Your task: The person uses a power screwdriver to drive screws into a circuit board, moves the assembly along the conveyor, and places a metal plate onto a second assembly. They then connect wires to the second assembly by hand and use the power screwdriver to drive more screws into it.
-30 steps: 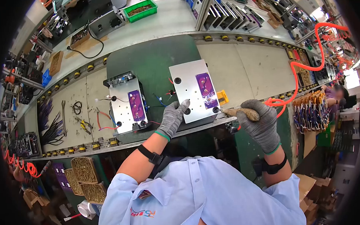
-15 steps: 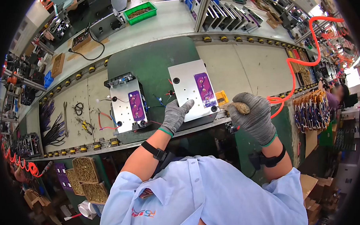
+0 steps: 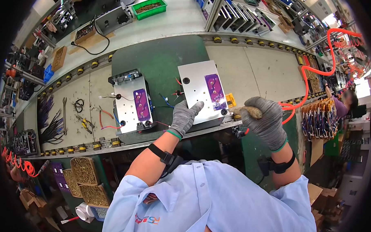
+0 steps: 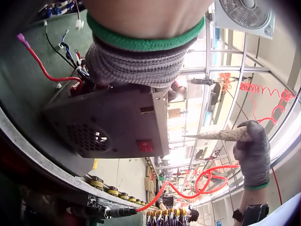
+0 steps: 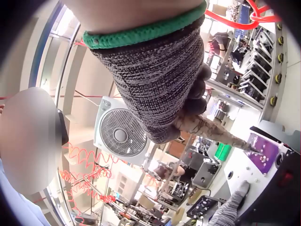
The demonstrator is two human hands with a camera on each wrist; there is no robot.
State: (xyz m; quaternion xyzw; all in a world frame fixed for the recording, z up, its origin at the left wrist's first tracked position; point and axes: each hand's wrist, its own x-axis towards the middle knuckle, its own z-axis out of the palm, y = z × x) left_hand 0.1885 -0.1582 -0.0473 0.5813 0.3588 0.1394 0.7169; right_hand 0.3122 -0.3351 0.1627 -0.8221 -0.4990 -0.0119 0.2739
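A metal case with a silver top and a purple circuit board sits tilted at the green mat's right side. My gloved left hand holds its near left edge, thumb over the top plate and other fingers mostly hidden. A red switch and a honeycomb vent show on the case wall in the left wrist view. To the right of the case, my gloved right hand grips a tapered, pointed tool with a mottled tan surface. In the right wrist view, its tip overlaps the circuit board.
A second case with loose wires stands left on the green mat. Pliers, a wrench and dark wires lie further left. An orange air hose runs along the right. A yellow piece lies behind the case.
My right hand has turned around the tool and drawn slightly left, so less of the handle shows. The left hand has moved a little along the case edge, still holding it.
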